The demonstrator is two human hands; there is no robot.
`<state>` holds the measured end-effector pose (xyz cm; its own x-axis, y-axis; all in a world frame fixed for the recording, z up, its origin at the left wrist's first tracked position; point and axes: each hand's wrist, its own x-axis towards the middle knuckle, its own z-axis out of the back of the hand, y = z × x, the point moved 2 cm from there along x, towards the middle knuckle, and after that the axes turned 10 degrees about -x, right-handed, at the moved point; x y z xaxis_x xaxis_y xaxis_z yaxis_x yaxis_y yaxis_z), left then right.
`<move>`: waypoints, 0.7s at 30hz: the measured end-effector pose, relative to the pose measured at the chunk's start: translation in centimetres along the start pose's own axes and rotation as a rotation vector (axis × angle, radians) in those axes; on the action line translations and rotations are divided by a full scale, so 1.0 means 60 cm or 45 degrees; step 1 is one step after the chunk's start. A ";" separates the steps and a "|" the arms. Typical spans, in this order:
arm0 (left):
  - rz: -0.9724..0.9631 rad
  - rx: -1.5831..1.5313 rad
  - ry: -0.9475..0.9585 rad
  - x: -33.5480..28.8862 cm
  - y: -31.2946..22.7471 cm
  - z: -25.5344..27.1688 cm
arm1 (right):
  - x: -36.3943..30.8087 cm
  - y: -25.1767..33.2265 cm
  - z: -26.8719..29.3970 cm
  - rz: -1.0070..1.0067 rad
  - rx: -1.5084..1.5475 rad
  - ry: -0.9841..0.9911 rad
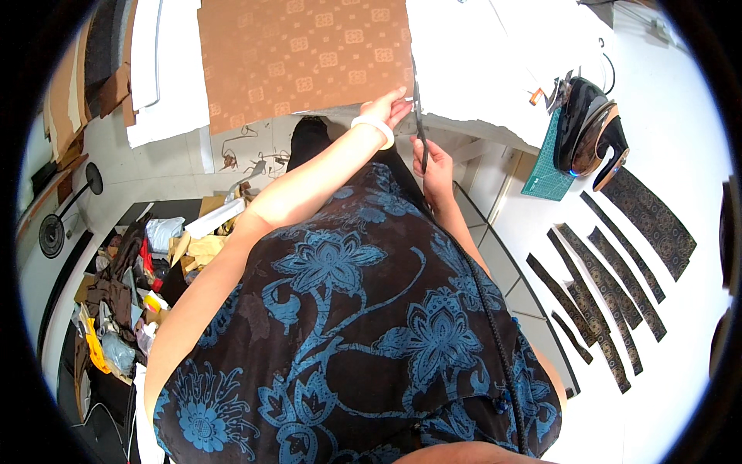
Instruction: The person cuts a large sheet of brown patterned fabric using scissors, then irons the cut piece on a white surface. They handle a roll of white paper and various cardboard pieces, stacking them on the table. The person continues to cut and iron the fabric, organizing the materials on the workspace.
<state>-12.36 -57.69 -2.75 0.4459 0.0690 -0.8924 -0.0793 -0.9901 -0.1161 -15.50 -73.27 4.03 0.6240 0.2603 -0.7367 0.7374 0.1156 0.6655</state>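
Note:
A brown patterned fabric sheet (301,62) lies over the near edge of the table, its pale motifs facing up. At its lower right corner my left hand (384,110), with a white bangle at the wrist, pinches the edge, thumb on top. My right hand (437,164) is closed round the handles of dark scissors (420,116). The blades point away from me, along the right side of the brown sheet, close to my left fingertips. Whether they touch the cloth is hard to see.
White material (479,69) covers the table. On the right are a dark iron (583,127), a green cutting mat (547,166) and several dark patterned strips (610,263). To the left stands a heap of scraps (127,286) beside a black stand (52,234).

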 end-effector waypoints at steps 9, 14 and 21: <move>-0.011 -0.006 -0.026 -0.012 -0.003 -0.006 | -0.001 0.001 -0.006 0.044 -0.141 -0.050; -0.022 0.025 -0.020 -0.020 -0.005 -0.007 | 0.010 0.021 -0.014 0.061 -0.111 -0.037; -0.016 0.055 -0.008 -0.028 -0.003 -0.003 | 0.042 0.033 -0.025 0.087 -0.050 -0.040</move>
<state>-12.94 -57.64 -1.13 0.4414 0.0826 -0.8935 -0.1119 -0.9829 -0.1461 -12.84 -70.97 3.66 0.6810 0.2387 -0.6923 0.6824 0.1360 0.7182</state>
